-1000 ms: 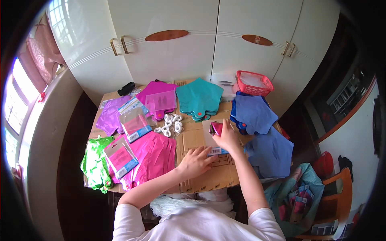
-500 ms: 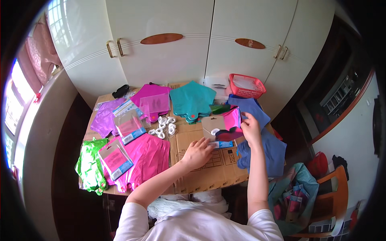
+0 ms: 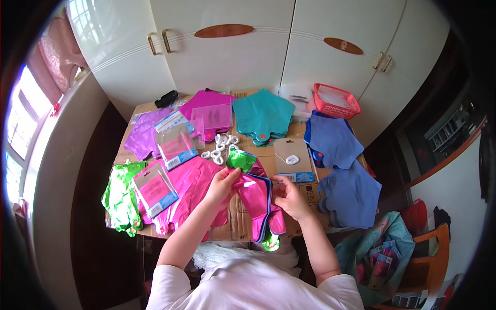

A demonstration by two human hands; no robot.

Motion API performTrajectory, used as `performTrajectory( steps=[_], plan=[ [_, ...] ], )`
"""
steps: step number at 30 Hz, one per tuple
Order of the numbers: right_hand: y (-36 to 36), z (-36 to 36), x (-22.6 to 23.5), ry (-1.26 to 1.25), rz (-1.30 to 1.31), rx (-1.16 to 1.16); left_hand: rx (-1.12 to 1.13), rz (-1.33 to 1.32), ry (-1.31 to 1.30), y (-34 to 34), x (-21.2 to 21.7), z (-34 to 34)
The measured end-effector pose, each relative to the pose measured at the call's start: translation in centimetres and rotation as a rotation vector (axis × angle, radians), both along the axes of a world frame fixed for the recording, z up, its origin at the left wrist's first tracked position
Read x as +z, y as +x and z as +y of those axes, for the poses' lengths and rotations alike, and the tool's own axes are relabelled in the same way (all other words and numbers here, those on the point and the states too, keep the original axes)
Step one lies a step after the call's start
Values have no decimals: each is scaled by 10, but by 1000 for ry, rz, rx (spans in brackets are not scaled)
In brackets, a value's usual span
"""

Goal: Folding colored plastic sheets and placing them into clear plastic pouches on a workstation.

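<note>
Gripping, both hands: left hand [image 3: 223,182] pinched on the upper edge of a folded sheaf of foil balloons [image 3: 257,199], right hand [image 3: 289,195] closed on its right edge, the sheaf held between them just above the near edge of the cardboard-covered table [image 3: 243,227]. Pink on top, a blue layer showing along the rim, green poking out at the top and at the bottom tip (how many layers, hard to tell).

Largest around the grip: white cupboard doors [image 3: 232,57] far beyond. To the right, two blue foil balloons [image 3: 341,165] lying flat. To the left, a spread pink foil balloon [image 3: 188,188] with a packaged pink one [image 3: 154,188] on it, and further left a green foil balloon [image 3: 121,194]. Beyond, a teal star-shaped stack [image 3: 262,116], a purple one [image 3: 144,137], a red basket [image 3: 336,102]. Just beyond the fingers, a card-backed packet [image 3: 293,160], then small white plastic clips [image 3: 219,147].

Likely very light, thin, limp and slick; layers apt to slide apart, foil apt to crease. Best pinched at the edges through all layers at once, as now.
</note>
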State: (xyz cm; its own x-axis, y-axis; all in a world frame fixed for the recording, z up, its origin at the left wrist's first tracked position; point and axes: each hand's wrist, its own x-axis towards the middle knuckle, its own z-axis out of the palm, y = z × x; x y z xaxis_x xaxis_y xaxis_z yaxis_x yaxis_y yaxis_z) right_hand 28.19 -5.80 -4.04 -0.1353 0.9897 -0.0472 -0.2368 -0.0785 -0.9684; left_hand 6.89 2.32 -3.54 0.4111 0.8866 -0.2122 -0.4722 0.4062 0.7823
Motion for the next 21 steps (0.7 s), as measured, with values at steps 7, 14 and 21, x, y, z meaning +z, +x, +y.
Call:
performTrajectory(
  steps=[7,14,21],
  plan=[
    [-29,15,-24,313,-503,-216,71,151,92,15,-20,-2],
    [-33,15,-3,383,-713,-401,42,713,648,16,10,-60],
    [-13,26,-13,392,-539,-393,66,556,366,-14,-8,-44]
  ],
)
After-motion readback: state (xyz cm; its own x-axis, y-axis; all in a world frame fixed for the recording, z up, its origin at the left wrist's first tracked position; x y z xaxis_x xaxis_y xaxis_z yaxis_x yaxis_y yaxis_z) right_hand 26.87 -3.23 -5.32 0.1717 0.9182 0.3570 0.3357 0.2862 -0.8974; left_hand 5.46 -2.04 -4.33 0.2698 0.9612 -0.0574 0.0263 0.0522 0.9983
